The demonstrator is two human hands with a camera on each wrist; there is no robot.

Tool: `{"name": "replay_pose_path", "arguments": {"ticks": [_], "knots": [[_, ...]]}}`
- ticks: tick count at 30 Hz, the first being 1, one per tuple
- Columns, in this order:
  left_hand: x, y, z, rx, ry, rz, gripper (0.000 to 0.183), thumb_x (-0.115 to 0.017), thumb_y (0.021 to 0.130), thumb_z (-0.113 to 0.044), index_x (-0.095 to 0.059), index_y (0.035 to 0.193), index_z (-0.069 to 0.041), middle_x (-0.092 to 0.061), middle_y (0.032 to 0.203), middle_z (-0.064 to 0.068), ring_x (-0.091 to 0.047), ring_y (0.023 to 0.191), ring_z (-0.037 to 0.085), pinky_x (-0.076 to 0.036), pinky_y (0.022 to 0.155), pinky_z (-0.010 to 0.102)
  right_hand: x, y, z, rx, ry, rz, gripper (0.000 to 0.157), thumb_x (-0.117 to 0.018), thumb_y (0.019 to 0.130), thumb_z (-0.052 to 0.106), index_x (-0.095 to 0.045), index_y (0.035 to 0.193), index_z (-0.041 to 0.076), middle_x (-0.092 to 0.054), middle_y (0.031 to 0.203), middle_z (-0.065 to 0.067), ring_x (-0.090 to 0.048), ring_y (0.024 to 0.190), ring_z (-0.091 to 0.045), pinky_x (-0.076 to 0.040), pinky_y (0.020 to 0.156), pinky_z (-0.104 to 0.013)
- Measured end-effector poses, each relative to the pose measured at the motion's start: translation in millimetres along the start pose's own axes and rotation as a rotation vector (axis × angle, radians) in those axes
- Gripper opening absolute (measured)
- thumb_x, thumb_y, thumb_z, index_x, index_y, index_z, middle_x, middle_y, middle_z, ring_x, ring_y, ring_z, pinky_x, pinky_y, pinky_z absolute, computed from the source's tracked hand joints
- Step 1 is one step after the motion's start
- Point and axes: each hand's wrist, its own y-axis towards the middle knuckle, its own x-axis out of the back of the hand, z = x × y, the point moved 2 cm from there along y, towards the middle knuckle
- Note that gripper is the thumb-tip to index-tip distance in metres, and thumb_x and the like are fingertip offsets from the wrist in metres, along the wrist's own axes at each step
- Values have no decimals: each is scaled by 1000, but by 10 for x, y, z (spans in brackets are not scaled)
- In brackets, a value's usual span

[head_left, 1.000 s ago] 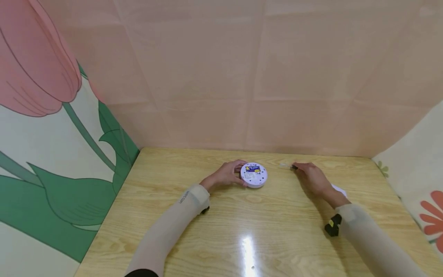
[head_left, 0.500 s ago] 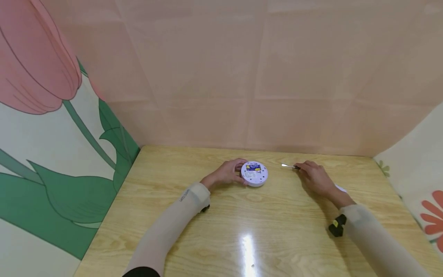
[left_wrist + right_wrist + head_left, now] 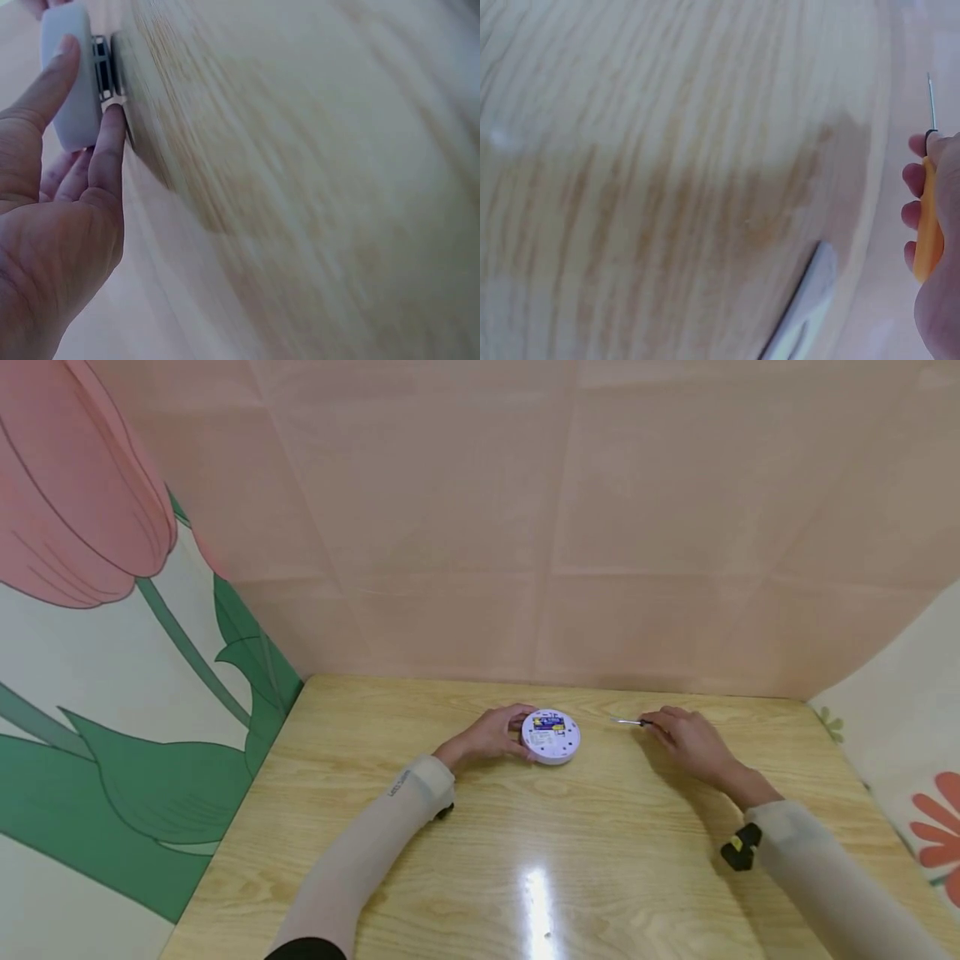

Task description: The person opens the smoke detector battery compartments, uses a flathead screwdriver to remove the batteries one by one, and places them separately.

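A round white smoke detector (image 3: 551,737) stands near the back of the table, its face with a blue and yellow label turned up. My left hand (image 3: 491,735) holds it by the left side, thumb in front and fingers behind. In the left wrist view, a dark slatted part shows under the white body (image 3: 69,82), on the table side. To the right, my right hand (image 3: 692,747) grips a screwdriver (image 3: 928,232) with an orange handle and a black collar. Its thin metal shaft (image 3: 625,721) points left toward the detector, with a gap between them.
A flat white piece (image 3: 806,304) lies on the wooden table (image 3: 480,860), low in the right wrist view; my right arm hides it in the head view. A pinkish-beige cloth wall (image 3: 525,527) rises directly behind the table's back edge.
My right hand has drawn slightly to the right with the screwdriver, whose shaft has turned a little. The white piece has gone behind the right wrist. The left hand and smoke detector have stayed nearly still.
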Motion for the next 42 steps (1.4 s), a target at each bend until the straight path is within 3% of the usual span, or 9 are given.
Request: {"name": "replay_pose_path", "arguments": {"ticks": [4,11,17,24,34,42], "knots": [[0,3,6,13,15,3,88,-95,79,-12,-51,155,-13,-60,153,5,-57,140,21,-42,119,32,37,57,46,12,-6,11,22,-80,89,0,-79,111,5,-67,80,2,-44,59,-5,-37,54,-28],[7,-5,-10,22,4,15,88,-94,80,-12,-50,156,-13,-58,154,5,-56,141,21,-41,120,32,121,188,173,50,-40,2,19,-81,90,3,-80,108,7,-76,90,-5,-57,61,-9,-47,56,-37],[4,-14,-23,17,-25,19,89,-94,80,-9,-49,157,-11,-59,154,6,-56,141,23,-41,120,34,176,293,249,93,-39,-5,17,-81,88,2,-80,105,5,-73,84,-3,-53,58,-6,-44,52,-30],[9,-36,-46,13,-50,24,90,-94,80,-8,-48,157,-9,-58,154,7,-54,142,24,-40,121,36,231,426,338,101,-40,16,13,-80,91,3,-80,104,4,-77,90,-7,-68,66,-18,-53,57,-41],[15,-23,-67,24,-13,10,89,-94,83,-24,-49,157,-11,-62,149,2,-56,139,16,-42,119,32,264,574,436,162,-94,43,14,-80,90,6,-81,104,4,-74,87,-6,-68,68,-21,-53,58,-43],[1,-11,-75,28,13,-4,89,-95,82,-23,-49,157,-9,-64,147,6,-59,136,18,-43,117,31,250,643,519,151,-153,117,13,-79,93,11,-82,105,7,-74,88,-5,-69,71,-21,-53,63,-45]]}}
